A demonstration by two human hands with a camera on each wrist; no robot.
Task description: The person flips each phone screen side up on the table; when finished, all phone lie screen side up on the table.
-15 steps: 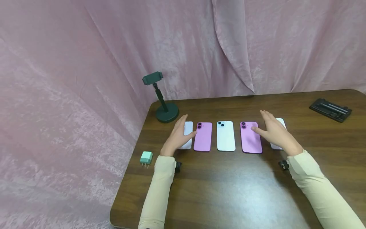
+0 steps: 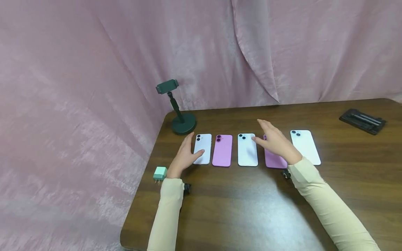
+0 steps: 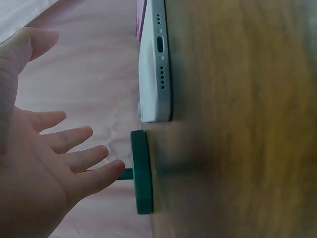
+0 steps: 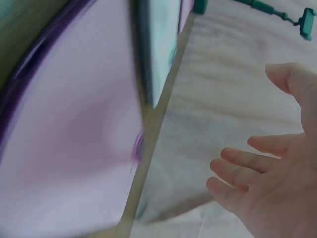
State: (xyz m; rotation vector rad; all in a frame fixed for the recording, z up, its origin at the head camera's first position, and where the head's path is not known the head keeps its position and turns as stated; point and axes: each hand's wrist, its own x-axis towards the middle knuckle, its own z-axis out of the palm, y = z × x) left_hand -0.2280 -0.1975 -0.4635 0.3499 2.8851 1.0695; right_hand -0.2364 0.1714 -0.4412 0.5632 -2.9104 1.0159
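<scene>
Several phones lie face down in a row on the wooden table. My left hand, fingers extended and thumb apart, hovers by the leftmost pale lavender phone and holds nothing. A pink phone lies beside that one, then a pale white-blue phone. Over the second pink phone is my right hand, covering part of it, its thumb tip above the white-blue phone's edge. In the right wrist view this hand has spread, bare fingers. A white phone ends the row at right.
A dark green phone stand rises at the table's back left. Near the left edge lies a mint-green charger plug. A folded black device rests at the back right. Pink curtains hang behind the table.
My right hand has moved left, from between the rightmost white phone and the second pink phone to over the latter. The left hand has drawn slightly left and down, uncovering the lavender phone.
</scene>
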